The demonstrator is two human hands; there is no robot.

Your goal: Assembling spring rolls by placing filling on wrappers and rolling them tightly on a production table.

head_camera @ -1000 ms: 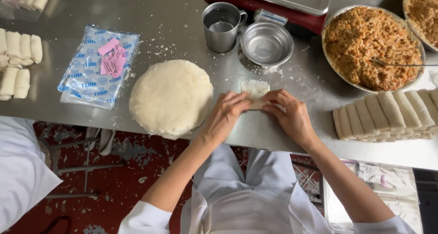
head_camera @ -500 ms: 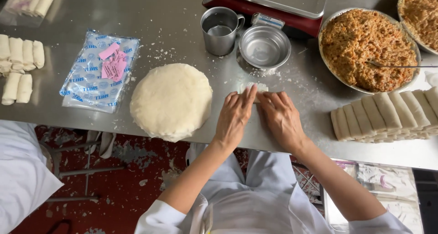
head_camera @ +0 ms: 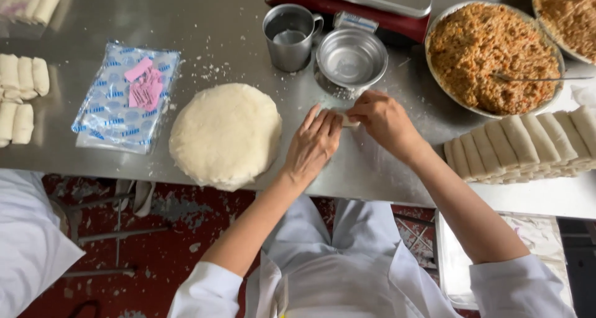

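Note:
My left hand [head_camera: 313,145] lies flat on the steel table [head_camera: 205,20], fingers stretched over a small pale roll of wrapper [head_camera: 345,118]. My right hand [head_camera: 382,120] curls over the same roll from the right, fingertips pinching it. Most of the roll is hidden under both hands. A round stack of white wrappers [head_camera: 225,134] lies just left of my left hand, near the table's front edge.
A steel cup [head_camera: 288,35] and a small steel bowl [head_camera: 351,58] stand behind my hands. A wide bowl of brown filling [head_camera: 490,56] with a utensil sits right. Finished rolls [head_camera: 518,145] line the right; more rolls [head_camera: 22,94] at far left. A plastic packet [head_camera: 124,98] lies left.
Both hands have pushed away from me across the table, rolling the wrapper up. The flat piece seen a second ago is now a tight roll under the fingers.

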